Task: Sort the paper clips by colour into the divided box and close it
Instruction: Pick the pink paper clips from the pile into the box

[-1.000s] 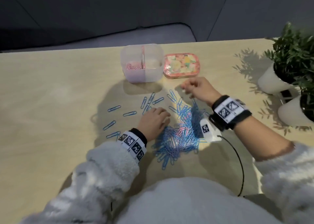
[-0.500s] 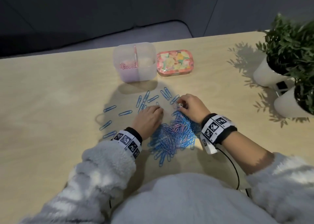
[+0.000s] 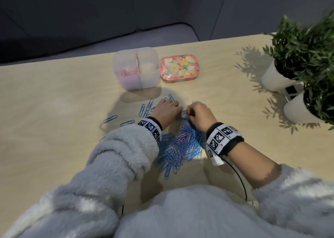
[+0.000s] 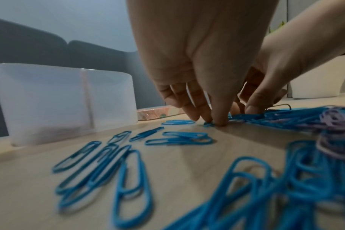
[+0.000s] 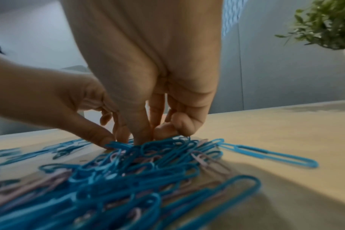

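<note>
A heap of blue paper clips (image 3: 180, 147) mixed with a few pink ones (image 5: 203, 161) lies on the wooden table in front of me. Loose blue clips (image 4: 179, 138) are spread to its left. My left hand (image 3: 171, 107) presses its straight fingertips (image 4: 217, 119) down on a blue clip at the heap's far edge. Right beside it, my right hand (image 3: 191, 112) digs curled fingers (image 5: 140, 137) into the heap and pinches a paper clip; its colour is unclear. The clear divided box (image 3: 150, 78) stands open behind, with pink clips (image 3: 128, 73) in its left compartment.
A flowered lid (image 3: 179, 69) lies flat just right of the box. Two white pots with green plants (image 3: 303, 57) stand at the table's right edge. A black cable (image 3: 238, 178) runs from my right wrist toward my body. A dark sofa sits beyond the far table edge.
My right hand came back from near the lid and dropped onto the heap's far edge. My left hand slid forward and right until the two hands nearly touch.
</note>
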Motion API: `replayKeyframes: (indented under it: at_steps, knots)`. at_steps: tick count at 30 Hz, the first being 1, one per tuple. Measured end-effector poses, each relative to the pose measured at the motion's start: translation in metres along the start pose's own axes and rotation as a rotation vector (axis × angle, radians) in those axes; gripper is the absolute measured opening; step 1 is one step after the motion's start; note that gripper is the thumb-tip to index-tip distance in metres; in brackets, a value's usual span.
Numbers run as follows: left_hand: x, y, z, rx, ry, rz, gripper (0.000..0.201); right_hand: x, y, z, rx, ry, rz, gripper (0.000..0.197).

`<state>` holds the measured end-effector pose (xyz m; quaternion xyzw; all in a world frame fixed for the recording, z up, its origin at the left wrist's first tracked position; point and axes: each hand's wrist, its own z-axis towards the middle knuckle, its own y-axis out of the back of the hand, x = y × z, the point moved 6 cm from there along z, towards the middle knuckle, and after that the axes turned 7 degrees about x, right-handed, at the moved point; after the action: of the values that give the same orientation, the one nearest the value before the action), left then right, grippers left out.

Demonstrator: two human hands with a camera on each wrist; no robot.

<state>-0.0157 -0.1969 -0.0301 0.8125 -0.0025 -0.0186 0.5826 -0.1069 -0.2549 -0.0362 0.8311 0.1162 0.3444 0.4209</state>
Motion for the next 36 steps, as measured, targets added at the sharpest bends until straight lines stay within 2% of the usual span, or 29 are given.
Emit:
replayKeyframes:
  at_steps: [3,5,10,14,18,21,24,27,30,32,34,36]
  knots:
    - [0.002,0.0,-0.008,-0.044,-0.019,0.008,0.01,-0.007,-0.001,0.001,0.044,-0.018,0.06,0.009]
    - [0.003,-0.002,-0.012,-0.099,-0.04,-0.002,0.008,-0.011,0.001,0.001,0.036,-0.014,0.091,0.007]
    - [-0.001,-0.012,-0.01,-0.036,-0.084,-0.069,0.02,-0.014,0.008,0.003,-0.057,0.02,0.029,0.012]
    - [0.002,-0.012,-0.012,-0.017,-0.013,-0.163,0.021,-0.016,0.009,0.006,-0.069,-0.007,0.043,0.013]
    - [0.004,-0.009,-0.016,0.015,0.015,-0.284,0.018,-0.019,0.01,0.009,0.0,-0.076,0.093,0.003]
    - [0.003,-0.012,-0.02,0.031,0.014,-0.394,0.017,-0.017,0.009,0.008,0.063,-0.055,0.075,0.02]
    - [0.006,-0.015,-0.025,0.015,0.082,-0.565,0.019,-0.022,0.02,0.002,0.007,-0.024,0.28,0.033]
    - [0.01,-0.015,-0.027,0.086,0.154,-0.825,0.02,-0.04,0.033,-0.007,-0.121,-0.038,0.591,0.028]
    - [0.009,-0.011,-0.026,0.109,0.145,-1.039,0.03,-0.066,0.034,-0.017,-0.197,-0.174,0.869,0.018]
    - [0.005,-0.011,-0.023,0.109,0.124,-1.086,0.024,-0.082,0.026,-0.021,-0.169,-0.249,0.957,0.023]
    - [-0.002,-0.011,-0.017,0.117,0.122,-1.094,0.019,-0.093,0.02,-0.022,-0.161,-0.24,0.84,0.026]
    - [-0.011,-0.01,-0.012,0.093,0.141,-1.01,0.023,-0.089,0.021,-0.023,-0.169,-0.17,0.583,0.019]
